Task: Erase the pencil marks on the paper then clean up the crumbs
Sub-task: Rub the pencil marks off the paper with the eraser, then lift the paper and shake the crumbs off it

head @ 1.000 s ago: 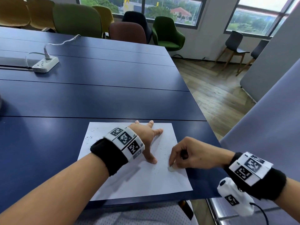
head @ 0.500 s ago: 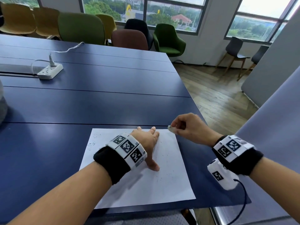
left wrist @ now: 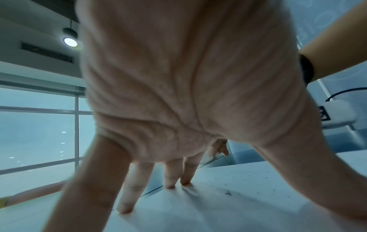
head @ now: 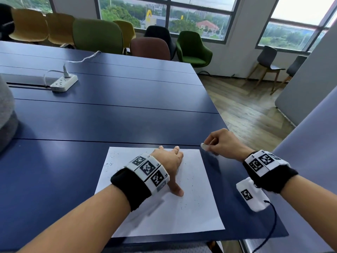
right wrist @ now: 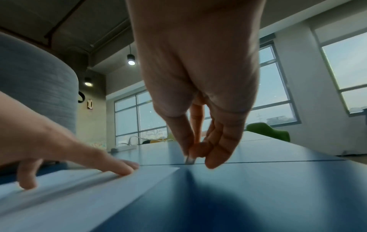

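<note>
- Compared with one second ago: right hand [head: 225, 143] now beyond the far right corner of the paper [head: 191, 212], over the blue table [head: 109, 121]; before, low on the right part of the sheet with the eraser pressed down.
- Compared with half a second ago: almost same pose, eraser [head: 204, 146] again pinched just past the sheet corner.
- Left hand [head: 170, 161]: same place as before, spread flat on the upper middle of the paper, fingers straight and apart, fingertips [left wrist: 168, 185] and thumb pressing the sheet, holding nothing.
- Right hand in the right wrist view [right wrist: 200, 141]: thumb and first fingers closed in a pinch on the small white eraser [right wrist: 189, 160], other fingers loosely curled beside.
- Eraser: at the fingertips, close above the table near a seam line; touching the surface or not, cannot tell.
- Crumbs [head: 189, 181]: small dark specks scattered on the right part of the paper, some more near the upper left corner.
- Paper: flat near the front edge of the table.
</note>
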